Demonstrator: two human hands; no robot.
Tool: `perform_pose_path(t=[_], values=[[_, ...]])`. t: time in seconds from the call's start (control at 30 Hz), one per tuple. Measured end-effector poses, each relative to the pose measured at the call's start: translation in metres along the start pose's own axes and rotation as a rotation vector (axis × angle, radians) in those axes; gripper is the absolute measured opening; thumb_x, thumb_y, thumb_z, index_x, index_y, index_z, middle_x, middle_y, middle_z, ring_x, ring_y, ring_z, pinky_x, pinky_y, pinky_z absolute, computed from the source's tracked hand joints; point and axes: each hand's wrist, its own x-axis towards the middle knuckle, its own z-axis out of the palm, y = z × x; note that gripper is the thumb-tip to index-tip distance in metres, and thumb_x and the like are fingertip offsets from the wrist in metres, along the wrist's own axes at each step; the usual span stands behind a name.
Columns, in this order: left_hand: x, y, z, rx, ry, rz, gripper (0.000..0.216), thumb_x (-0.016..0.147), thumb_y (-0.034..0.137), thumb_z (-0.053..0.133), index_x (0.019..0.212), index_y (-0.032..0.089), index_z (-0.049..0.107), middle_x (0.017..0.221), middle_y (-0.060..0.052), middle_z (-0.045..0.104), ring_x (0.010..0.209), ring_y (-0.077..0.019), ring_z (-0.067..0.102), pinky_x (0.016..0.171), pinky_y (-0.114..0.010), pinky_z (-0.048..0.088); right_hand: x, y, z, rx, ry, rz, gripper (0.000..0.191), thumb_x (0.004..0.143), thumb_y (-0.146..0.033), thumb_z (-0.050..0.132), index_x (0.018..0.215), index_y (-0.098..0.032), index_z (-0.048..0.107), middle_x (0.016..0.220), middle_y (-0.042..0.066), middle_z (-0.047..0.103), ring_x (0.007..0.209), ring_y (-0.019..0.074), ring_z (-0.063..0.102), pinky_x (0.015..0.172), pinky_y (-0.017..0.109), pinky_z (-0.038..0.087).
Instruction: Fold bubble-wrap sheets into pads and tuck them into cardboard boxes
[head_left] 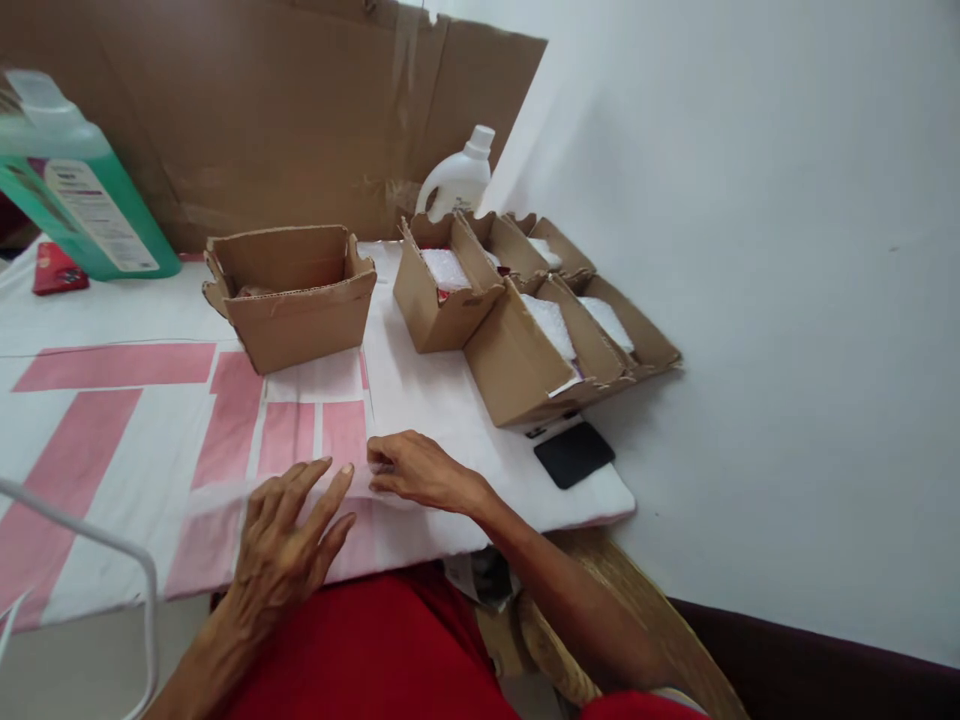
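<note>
My left hand (289, 540) lies flat with fingers spread on a thin translucent sheet (225, 500) at the near edge of the white and pink cloth (112, 420) covering the table. My right hand (416, 468) rests beside it, fingers curled and pinching the edge of the same sheet near the left fingertips. An open empty-looking cardboard box (292, 295) stands behind the hands. Several more cardboard boxes (525, 310) with white foam pieces inside sit at the back right.
A green liquid jug (75, 190) and a red packet (58, 270) stand at the far left. A white bottle (459, 178) sits by the cardboard backdrop. A black phone (574, 453) lies near the table's right edge. A white wall is on the right.
</note>
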Motion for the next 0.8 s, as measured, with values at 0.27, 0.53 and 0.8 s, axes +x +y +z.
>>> perform_pose_path(t=[0.27, 0.53, 0.8], values=[[-0.005, -0.014, 0.013, 0.002, -0.041, 0.140, 0.043, 0.090, 0.011, 0.063, 0.132, 0.019, 0.062, 0.122, -0.013, 0.071, 0.115, -0.0261, 0.063, 0.098, -0.042, 0.043, -0.003, 0.004, -0.004, 0.090, -0.013, 0.027, 0.018, 0.083, -0.019, 0.073, 0.072, -0.017, 0.058, 0.063, -0.006, 0.052, 0.060, 0.0094, 0.043, 0.059, 0.024, 0.026], [-0.015, -0.018, 0.013, -0.039, -0.045, 0.172, 0.026, 0.091, 0.007, 0.054, 0.109, 0.019, 0.069, 0.123, -0.012, 0.072, 0.121, -0.0240, 0.061, 0.100, -0.041, 0.046, 0.003, 0.010, -0.007, 0.180, -0.073, -0.008, 0.023, 0.086, -0.027, 0.067, 0.067, -0.019, 0.057, 0.058, -0.005, 0.056, 0.056, 0.0106, 0.048, 0.055, 0.024, 0.029], [-0.035, 0.010, 0.003, -0.074, -0.042, 0.152, 0.023, 0.094, 0.007, 0.050, 0.105, 0.015, 0.069, 0.121, -0.013, 0.073, 0.124, -0.0251, 0.060, 0.104, -0.040, 0.043, 0.037, 0.027, -0.032, 0.213, -0.076, 0.046, 0.018, 0.084, -0.023, 0.069, 0.068, -0.017, 0.062, 0.061, -0.002, 0.065, 0.059, 0.0130, 0.062, 0.060, 0.023, 0.040]])
